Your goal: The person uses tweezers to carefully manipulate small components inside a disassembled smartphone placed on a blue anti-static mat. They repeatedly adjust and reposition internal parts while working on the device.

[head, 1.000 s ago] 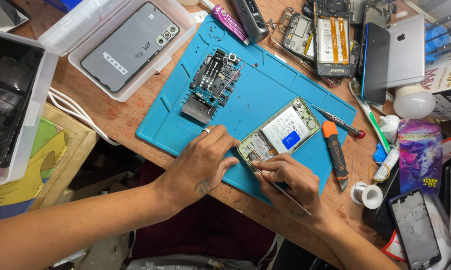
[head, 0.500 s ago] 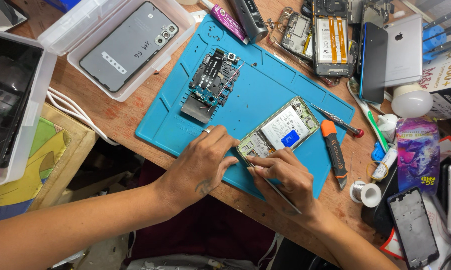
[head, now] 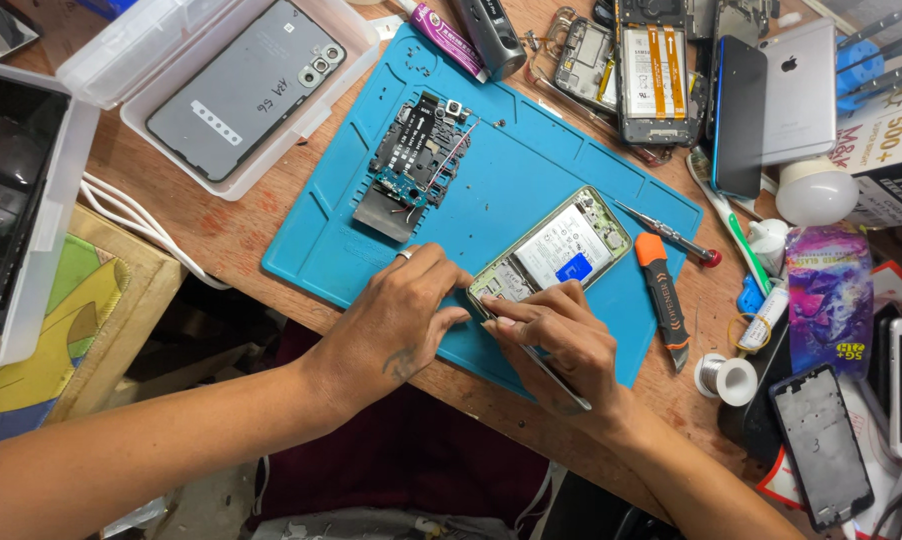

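An opened phone with its battery showing lies tilted on a blue work mat. My left hand rests on the mat and presses the phone's near end with its fingertips. My right hand grips metal tweezers and has their tips at the same near end of the phone. A removed circuit board assembly lies on the mat to the upper left of the phone.
An orange utility knife and a small screwdriver lie right of the phone. A clear box holding a grey phone back sits at top left. Other phones, frames, a solder spool and a glue tube crowd the top and right.
My right hand has shifted slightly up and left, bringing the tweezers closer to the phone's near end. The left hand keeps its hold on the phone.
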